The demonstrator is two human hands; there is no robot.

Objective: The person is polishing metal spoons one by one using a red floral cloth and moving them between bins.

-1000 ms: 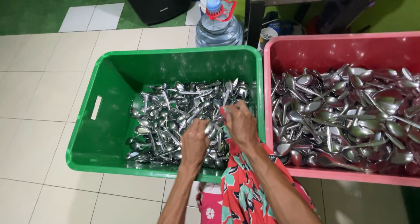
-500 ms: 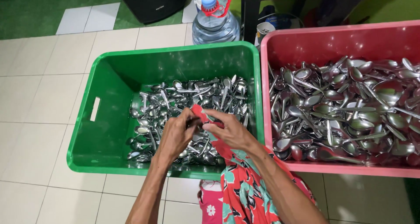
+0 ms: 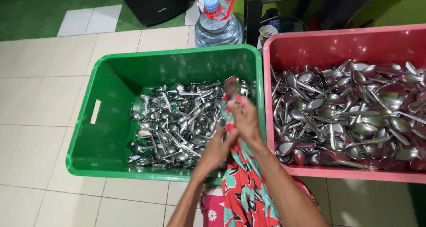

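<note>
Over the right edge of the green crate [image 3: 111, 120], your right hand [image 3: 244, 120] pinches a thin, stiff, slick steel spoon [image 3: 230, 87] through soft floral cloth [image 3: 242, 182] that your left hand [image 3: 215, 149] clutches; grip its handle, not the bowl.

At the centre of the frame, the spoon [image 3: 231, 86] shows only its bowl above the red patterned cloth [image 3: 242, 182]; its handle is wrapped out of sight. The right hand [image 3: 245, 120] and left hand [image 3: 216, 149] close around the cloth, so their palms and most fingertips are hidden. The cloth and both forearms run off the bottom edge. The pink crate [image 3: 341, 43] is cut off at the right edge. The water bottle [image 3: 218, 25], black box [image 3: 153, 5] and dark desk [image 3: 306, 7] are cropped by the top edge. Between bottle and crate, small items are too dim to identify.
</note>
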